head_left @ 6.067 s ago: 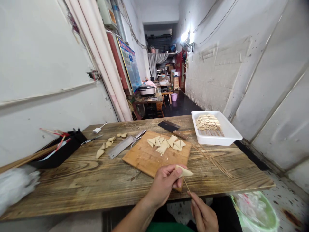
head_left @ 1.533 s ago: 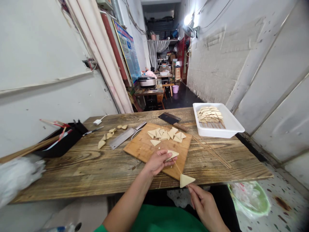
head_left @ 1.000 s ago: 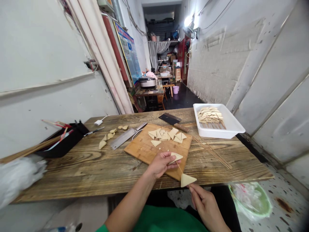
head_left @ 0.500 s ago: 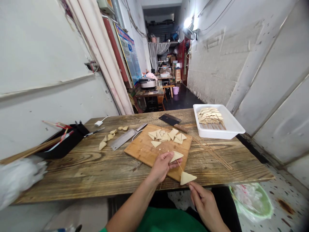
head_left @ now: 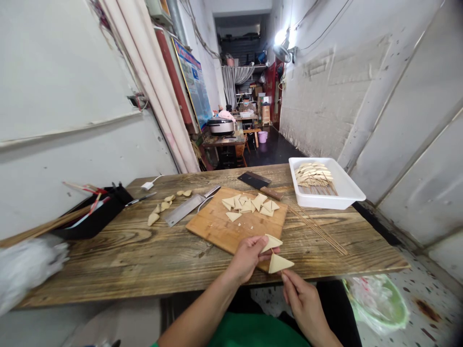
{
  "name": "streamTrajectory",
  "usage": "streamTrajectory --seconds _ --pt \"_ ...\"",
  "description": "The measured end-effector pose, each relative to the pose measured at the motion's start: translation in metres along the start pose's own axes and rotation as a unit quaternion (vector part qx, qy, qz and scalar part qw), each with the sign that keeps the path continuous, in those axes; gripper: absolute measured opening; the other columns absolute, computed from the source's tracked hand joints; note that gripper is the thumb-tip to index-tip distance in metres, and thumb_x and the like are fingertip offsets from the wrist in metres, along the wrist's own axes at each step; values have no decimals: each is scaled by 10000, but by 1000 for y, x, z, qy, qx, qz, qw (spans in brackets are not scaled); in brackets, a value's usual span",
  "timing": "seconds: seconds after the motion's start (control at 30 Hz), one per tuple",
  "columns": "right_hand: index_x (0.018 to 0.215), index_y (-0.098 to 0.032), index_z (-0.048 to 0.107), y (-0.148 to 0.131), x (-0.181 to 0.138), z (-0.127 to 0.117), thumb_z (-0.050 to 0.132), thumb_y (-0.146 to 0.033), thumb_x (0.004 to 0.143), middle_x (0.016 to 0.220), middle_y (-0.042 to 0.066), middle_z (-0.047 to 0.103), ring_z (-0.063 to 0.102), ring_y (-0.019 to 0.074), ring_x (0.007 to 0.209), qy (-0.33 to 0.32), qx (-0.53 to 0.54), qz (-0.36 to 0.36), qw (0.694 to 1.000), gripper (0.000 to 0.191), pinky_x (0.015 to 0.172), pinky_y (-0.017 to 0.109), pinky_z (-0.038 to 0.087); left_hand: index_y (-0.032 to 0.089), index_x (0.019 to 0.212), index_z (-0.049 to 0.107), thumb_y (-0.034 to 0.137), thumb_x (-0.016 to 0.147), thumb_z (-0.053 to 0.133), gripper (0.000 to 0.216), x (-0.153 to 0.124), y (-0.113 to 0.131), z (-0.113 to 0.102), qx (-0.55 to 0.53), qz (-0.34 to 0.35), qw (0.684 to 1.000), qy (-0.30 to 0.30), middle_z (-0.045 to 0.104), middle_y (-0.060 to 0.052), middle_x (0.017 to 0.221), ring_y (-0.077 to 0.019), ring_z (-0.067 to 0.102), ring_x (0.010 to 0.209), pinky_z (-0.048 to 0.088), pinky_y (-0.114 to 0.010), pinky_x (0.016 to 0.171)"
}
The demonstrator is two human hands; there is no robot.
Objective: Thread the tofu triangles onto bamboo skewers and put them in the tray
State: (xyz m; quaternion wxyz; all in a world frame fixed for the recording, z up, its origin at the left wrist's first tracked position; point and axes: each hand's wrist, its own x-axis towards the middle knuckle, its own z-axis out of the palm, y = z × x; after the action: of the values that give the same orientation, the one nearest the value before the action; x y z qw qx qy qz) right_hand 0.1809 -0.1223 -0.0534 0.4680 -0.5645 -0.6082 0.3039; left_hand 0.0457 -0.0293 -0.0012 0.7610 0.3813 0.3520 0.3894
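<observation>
Between thumb and fingers, my left hand (head_left: 250, 258) pinches a pale triangular piece, which looks like tofu (head_left: 272, 243), over the near right corner of the cutting board (head_left: 213, 231). A thin wooden skewer runs from it through a second tofu triangle (head_left: 280, 263) just below. My right hand (head_left: 303, 294) is closed on the skewer's lower end, in front of the table edge. Loose tofu triangles (head_left: 248, 205) lie in a group on the far part of the board, with a few crumbs nearer.
A cleaver (head_left: 190, 208) lies left of the board, a dark-bladed knife (head_left: 255, 180) behind it. Bare skewers (head_left: 318, 229) lie on the right, below a white tray (head_left: 327, 202) of filled skewers. A black box (head_left: 99, 217) stands left; a green bin (head_left: 396, 303) is below right.
My left hand has moved down and right, bringing its tofu triangle close to the one on the skewer. My right hand has stayed nearly in place, gripping the skewer.
</observation>
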Motion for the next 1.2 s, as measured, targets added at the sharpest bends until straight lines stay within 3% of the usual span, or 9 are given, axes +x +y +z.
streamTrajectory --seconds 0.23,0.67,0.8,0.87,0.93,0.97,1.03,1.1,1.2 --pt "946 -136 628 1 10 -1 378 -379 910 477 -42 471 466 106 429 11 -22 -10 1000 350 464 184 386 71 939 631 404 724 632 397 0 -12 3 -42 -26 999 7 662 -140 863 -191 630 761 490 -270 680" --pt "872 -191 645 5 7 -13 414 -305 902 711 21 661 632 143 643 -14 -122 -59 991 260 614 194 464 100 904 634 379 669 684 368 9 -6 -23 -19 3 998 66 653 -103 862 -170 611 768 491 -291 725" --pt "947 -187 640 10 13 -11 345 -309 928 805 61 679 647 161 718 -20 -115 -65 991 319 660 217 474 120 910 645 451 710 603 389 14 2 -49 151 40 984 82 650 -102 888 -196 604 781 482 -312 705" --pt "960 -181 636 14 15 -9 338 -321 929 820 71 682 650 170 729 -9 -112 -60 992 330 663 224 476 124 931 655 457 770 514 397 20 12 -66 351 94 924 122 649 -114 908 -219 597 824 459 -328 746" --pt "953 -181 636 20 16 -7 344 -328 926 811 70 682 651 176 725 -4 -118 -54 992 329 659 227 478 136 1036 632 400 799 478 387 28 25 -84 533 162 798 230 629 -128 1003 -239 558 955 392 -341 860" --pt "942 -180 638 22 15 -5 346 -333 925 799 68 682 652 177 713 -2 -123 -53 991 330 651 227 478 128 1091 606 377 793 486 406 33 31 -92 601 173 737 255 610 -144 1040 -253 527 1009 360 -348 891" --pt "916 -179 641 27 14 -3 348 -345 922 782 67 681 651 177 687 1 -131 -54 990 337 633 225 477 105 1109 593 394 755 534 461 45 39 -104 690 147 657 266 593 -171 1027 -286 500 1021 340 -360 886" --pt "896 -178 637 29 12 -1 343 -356 922 756 65 677 646 175 661 1 -135 -51 990 344 613 222 472 106 1071 609 428 736 550 468 57 42 -111 730 130 613 271 580 -180 1012 -303 487 1008 330 -368 869" --pt "878 -176 624 30 11 1 332 -363 926 729 61 665 638 175 652 -14 -138 -37 990 350 610 222 463 134 928 629 439 717 571 375 69 44 -116 739 133 606 262 585 -149 941 -277 504 939 328 -346 829"
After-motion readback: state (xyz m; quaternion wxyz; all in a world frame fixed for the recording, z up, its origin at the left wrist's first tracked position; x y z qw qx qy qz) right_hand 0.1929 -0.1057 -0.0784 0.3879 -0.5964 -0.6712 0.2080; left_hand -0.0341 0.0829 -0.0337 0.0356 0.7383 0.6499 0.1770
